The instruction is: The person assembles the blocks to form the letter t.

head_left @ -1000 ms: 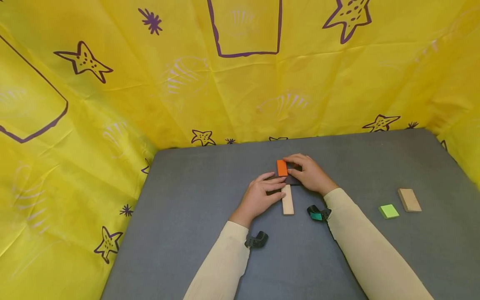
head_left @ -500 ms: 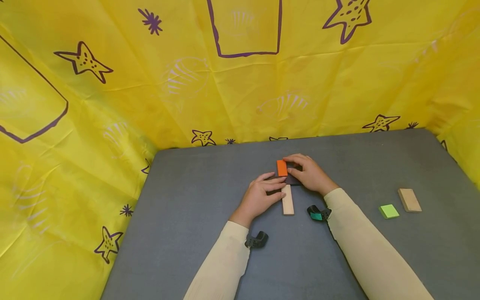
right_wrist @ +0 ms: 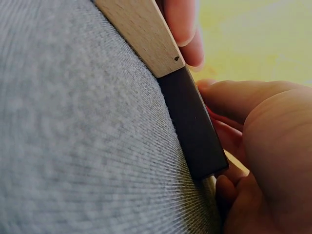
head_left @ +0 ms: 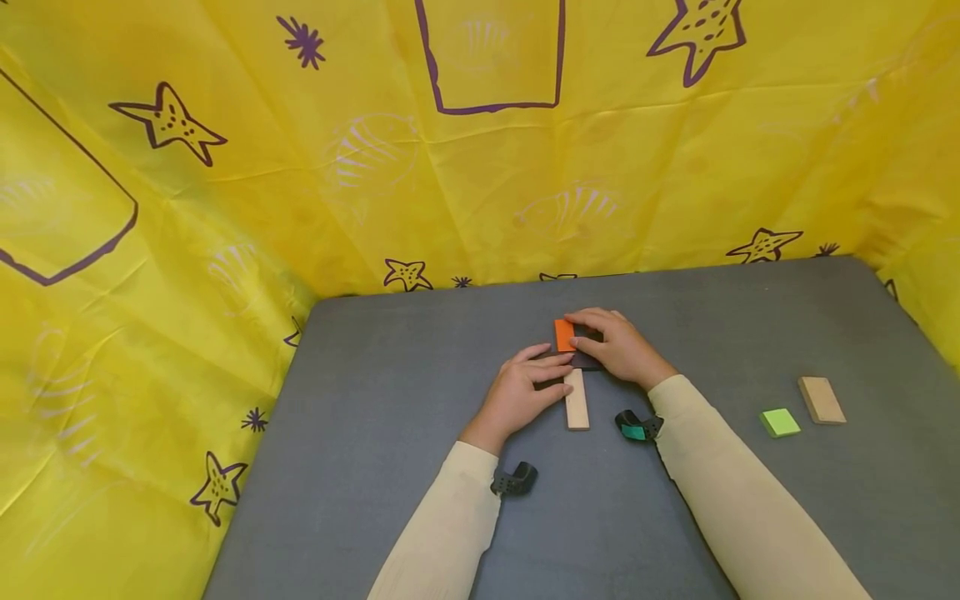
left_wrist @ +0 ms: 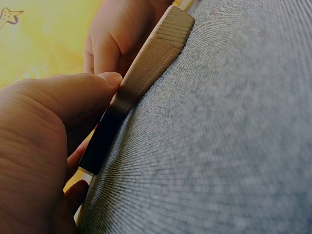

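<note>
In the head view my left hand lies over the far end of a long pale wooden block, its fingers nearly straight. In the left wrist view its thumb touches the upper edge of that block. A black block lies flat on the cloth, its end against the wooden block. Just beyond them is an orange block. My right hand pinches it at its right side between thumb and forefinger. The orange block is mostly hidden in the wrist views.
To the right on the grey table lie a green block and a wider wooden block. Yellow printed cloth hangs along the back and sides.
My right thumb has shifted slightly left onto the orange block's near corner. The left hand and the other blocks look the same.
</note>
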{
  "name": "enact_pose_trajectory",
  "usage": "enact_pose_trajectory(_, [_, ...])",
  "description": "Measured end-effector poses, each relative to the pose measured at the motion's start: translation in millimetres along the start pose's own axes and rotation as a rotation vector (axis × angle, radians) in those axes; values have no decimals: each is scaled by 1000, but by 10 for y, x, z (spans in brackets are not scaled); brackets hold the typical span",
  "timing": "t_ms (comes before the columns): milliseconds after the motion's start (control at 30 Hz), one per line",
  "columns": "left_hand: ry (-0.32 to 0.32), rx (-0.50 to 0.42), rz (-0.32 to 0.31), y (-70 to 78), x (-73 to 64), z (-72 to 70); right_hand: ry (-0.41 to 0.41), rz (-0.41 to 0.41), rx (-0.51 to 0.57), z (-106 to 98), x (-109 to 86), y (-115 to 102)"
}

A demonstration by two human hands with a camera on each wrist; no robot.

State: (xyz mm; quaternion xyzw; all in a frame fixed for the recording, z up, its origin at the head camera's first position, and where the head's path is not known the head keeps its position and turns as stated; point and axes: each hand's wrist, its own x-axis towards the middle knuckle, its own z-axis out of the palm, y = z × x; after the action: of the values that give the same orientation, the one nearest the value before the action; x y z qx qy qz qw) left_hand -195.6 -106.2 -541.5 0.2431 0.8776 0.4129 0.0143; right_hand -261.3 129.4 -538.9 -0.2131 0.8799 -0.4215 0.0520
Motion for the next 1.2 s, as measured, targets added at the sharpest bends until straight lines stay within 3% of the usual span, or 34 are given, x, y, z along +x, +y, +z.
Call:
enact_pose_trajectory(567, [-6, -2, -8, 6, 8, 3, -116, -76, -94, -42, 18, 0])
enact_pose_trajectory(900, [0, -11, 0, -9, 5, 15, -142, -144, -142, -72, 11, 25])
enact_pose_trajectory(1200, [1, -7, -2, -26, 11, 26, -147, -138, -132, -75, 0, 18])
